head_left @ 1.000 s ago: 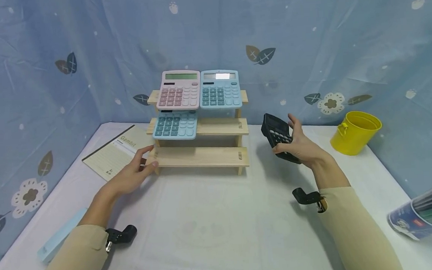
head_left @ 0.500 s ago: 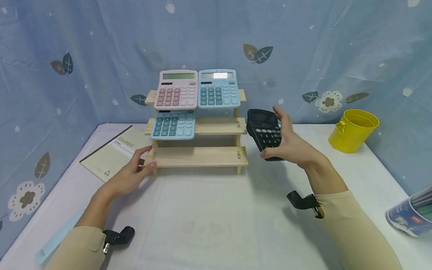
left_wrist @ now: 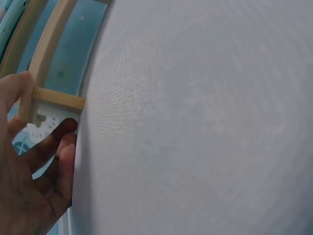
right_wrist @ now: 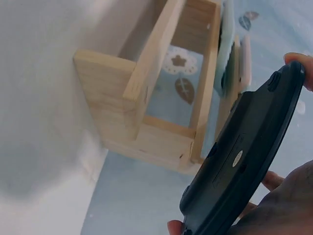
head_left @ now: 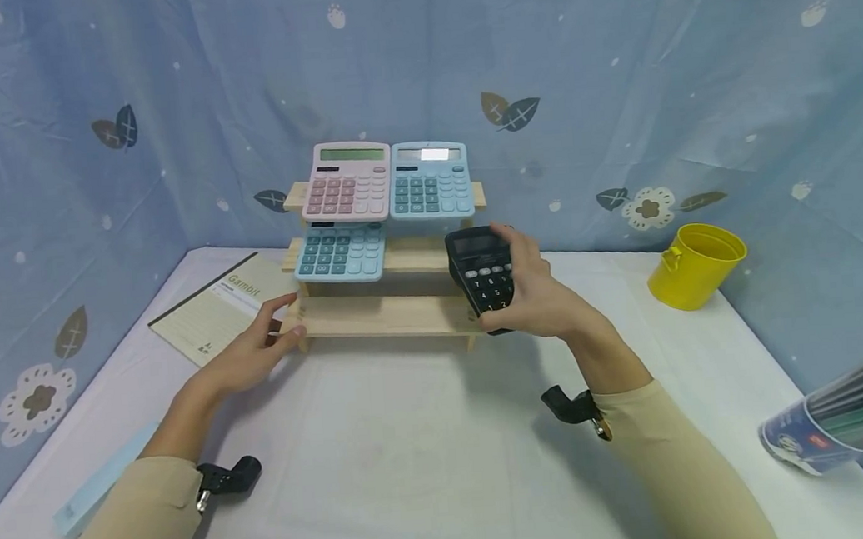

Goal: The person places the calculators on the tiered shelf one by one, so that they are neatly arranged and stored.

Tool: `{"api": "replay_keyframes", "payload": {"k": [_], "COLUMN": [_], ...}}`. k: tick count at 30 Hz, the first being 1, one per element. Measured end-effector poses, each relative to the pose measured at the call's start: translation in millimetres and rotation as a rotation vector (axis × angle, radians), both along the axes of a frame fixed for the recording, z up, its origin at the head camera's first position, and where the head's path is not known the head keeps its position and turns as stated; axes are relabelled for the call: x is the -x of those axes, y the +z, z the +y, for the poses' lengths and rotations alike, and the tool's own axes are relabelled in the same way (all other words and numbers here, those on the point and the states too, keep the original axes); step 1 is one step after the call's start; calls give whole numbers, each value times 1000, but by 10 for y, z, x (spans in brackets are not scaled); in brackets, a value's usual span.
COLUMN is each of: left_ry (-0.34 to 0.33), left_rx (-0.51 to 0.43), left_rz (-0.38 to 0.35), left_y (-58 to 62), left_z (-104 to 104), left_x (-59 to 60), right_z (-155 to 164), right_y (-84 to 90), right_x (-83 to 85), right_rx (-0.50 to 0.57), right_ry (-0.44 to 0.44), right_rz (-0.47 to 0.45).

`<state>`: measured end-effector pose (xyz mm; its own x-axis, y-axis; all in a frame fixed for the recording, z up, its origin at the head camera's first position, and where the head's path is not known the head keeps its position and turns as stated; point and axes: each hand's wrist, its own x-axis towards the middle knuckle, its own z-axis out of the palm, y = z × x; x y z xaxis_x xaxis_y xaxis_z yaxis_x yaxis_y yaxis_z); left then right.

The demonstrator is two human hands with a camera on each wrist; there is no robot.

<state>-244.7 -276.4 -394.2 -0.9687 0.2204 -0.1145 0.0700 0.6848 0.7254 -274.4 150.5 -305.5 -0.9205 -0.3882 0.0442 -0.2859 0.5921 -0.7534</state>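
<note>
Looking down from the head view, your right hand is wrapped around the small black plastic calculator, thumb underneath and fingers along the right edge, holding it upright just in front of the right end of the three-tier pale wooden rack. Your left hand rests against the rack's lower left corner with fingers relaxed, gripping nothing. A pink calculator and a light blue calculator sit on the top tier, and another blue calculator is on the middle one. A yellow metal bucket stands well off to the right.

From the left wrist view, your fingertips touch the rack's wooden leg, laid loosely.

From the right wrist view, you see the calculator's smooth back pinched by its edges, with the rack's end just beside it.

I'd guess it's light, rigid and a bit slick, so holding the side edges seems right. Keep off the keys.
</note>
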Motion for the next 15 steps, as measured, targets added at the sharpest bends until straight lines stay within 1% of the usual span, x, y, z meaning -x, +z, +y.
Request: {"api": "replay_keyframes", "payload": {"k": [3, 8, 15], "left_ry": [-4, -7, -21], "left_rx": [1, 2, -19], "left_rz": [0, 6, 6], "left_y": [2, 22, 18], "left_z": [-1, -3, 8], "left_x": [0, 6, -13], "right_z": [-98, -237, -444], "right_y": [8, 30, 40], "right_x": [-15, -17, -5], "right_rx": [-75, -215, -320], "right_ry": [-10, -50, -72], "right_rz": [47, 136, 180]}}
